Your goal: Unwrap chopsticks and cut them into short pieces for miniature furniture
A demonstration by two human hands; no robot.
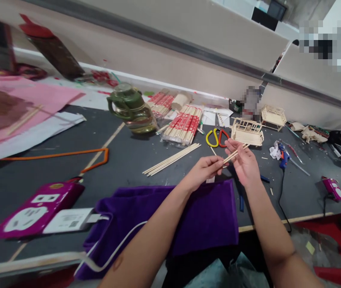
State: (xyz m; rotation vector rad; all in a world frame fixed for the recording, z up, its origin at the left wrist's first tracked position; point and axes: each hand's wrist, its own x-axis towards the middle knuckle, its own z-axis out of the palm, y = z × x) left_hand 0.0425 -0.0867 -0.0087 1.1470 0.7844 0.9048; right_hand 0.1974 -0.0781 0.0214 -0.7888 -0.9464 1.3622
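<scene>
Thin wooden sticks [232, 156] are between my two hands, slanting up to the right. My left hand [208, 169] pinches their lower end between thumb and fingers. My right hand [245, 163] holds their upper part at thumb and fingers, with some fingertips stretched out. Left of the hands, several loose sticks [172, 160] lie side by side on the dark table [134, 160]. Just behind the hands are pliers or scissors with yellow and red handles [216, 138] and a small stick-built model [247, 132]. A purple cloth [206, 216] lies under my forearms.
Packs of sticks in red-and-white wrapping [184, 124] and a green jug [133, 110] stand farther back. Another stick model [273, 117] sits behind. Right are a blue glue gun [283, 158] and its cord. A magenta socket box [38, 210] with a white plug is at left.
</scene>
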